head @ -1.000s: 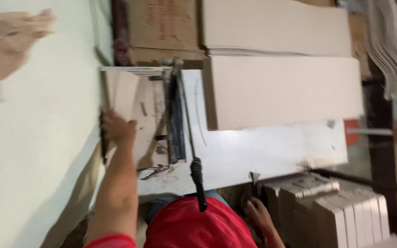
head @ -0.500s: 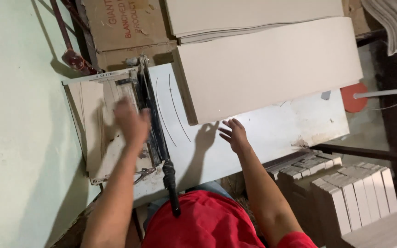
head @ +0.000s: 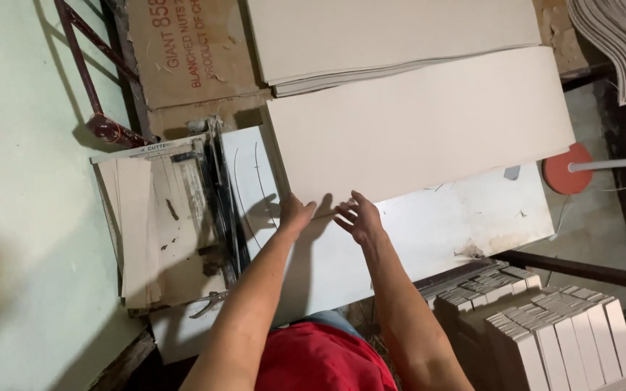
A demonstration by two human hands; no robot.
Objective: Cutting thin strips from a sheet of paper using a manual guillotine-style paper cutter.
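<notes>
My left hand (head: 295,212) rests on the white cutter table (head: 429,232), its fingers touching the near edge of a stack of large cream board sheets (head: 422,123). My right hand (head: 359,216) hovers beside it with fingers spread, just short of the same edge, holding nothing. Left of both hands lies the paper cutter (head: 219,195) with its long black blade arm, and cut cream strips (head: 135,232) are piled on its far-left side.
A second pile of cream sheets (head: 393,36) lies behind the first. A brown cardboard box (head: 190,51) stands at the back left. Bundles of cut strips (head: 545,326) are stacked at the lower right. A red disc stand (head: 568,168) sits right of the table.
My left hand has left the cutter and moved right to the sheet stack's edge. My right hand has shifted slightly toward it. The camera has tilted, showing more of the table.
</notes>
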